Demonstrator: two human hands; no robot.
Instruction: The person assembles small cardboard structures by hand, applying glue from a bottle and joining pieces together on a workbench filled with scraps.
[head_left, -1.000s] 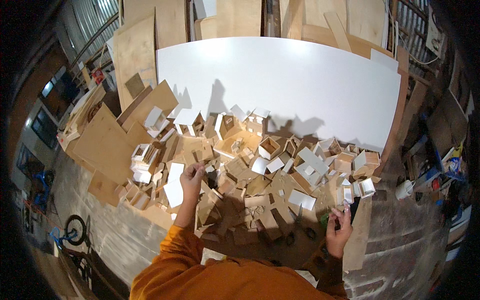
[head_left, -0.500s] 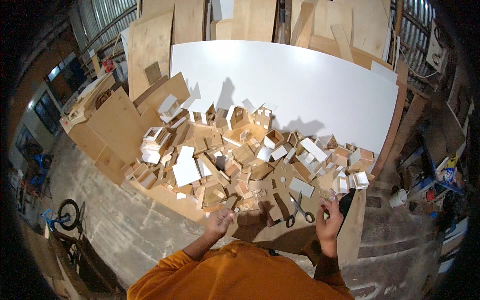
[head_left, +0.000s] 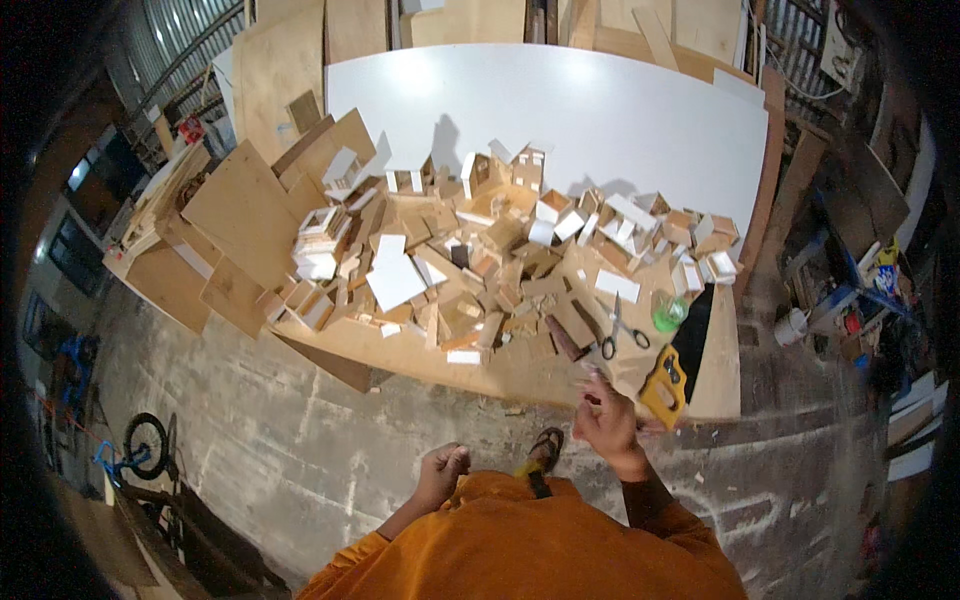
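Note:
My left hand [head_left: 440,474] is curled closed over the floor, just off the table's front edge; whatever may be inside it is hidden. My right hand [head_left: 608,425] is by the front edge, its fingers bent but apart, with a pale smear at a fingertip. Beyond it lie dark-handled scissors [head_left: 612,343] with their blades pointing away. A handsaw with a yellow handle [head_left: 662,392] and dark blade lies to the right of that hand. A translucent green container [head_left: 668,314] stands beside the scissors. A dark brown strip [head_left: 567,340] lies to their left.
Small wood and white-board model houses [head_left: 408,175] and loose offcuts cover the table [head_left: 400,350]. A large white panel [head_left: 560,110] stands behind, plywood sheets [head_left: 240,205] lean left. A bicycle wheel [head_left: 147,446] is on the left; a white bucket [head_left: 792,327] is right.
My view has shifted, and I stand farther back from the table. Both hands have drawn back toward my body, the right also moving left. The saw handle and green container now show.

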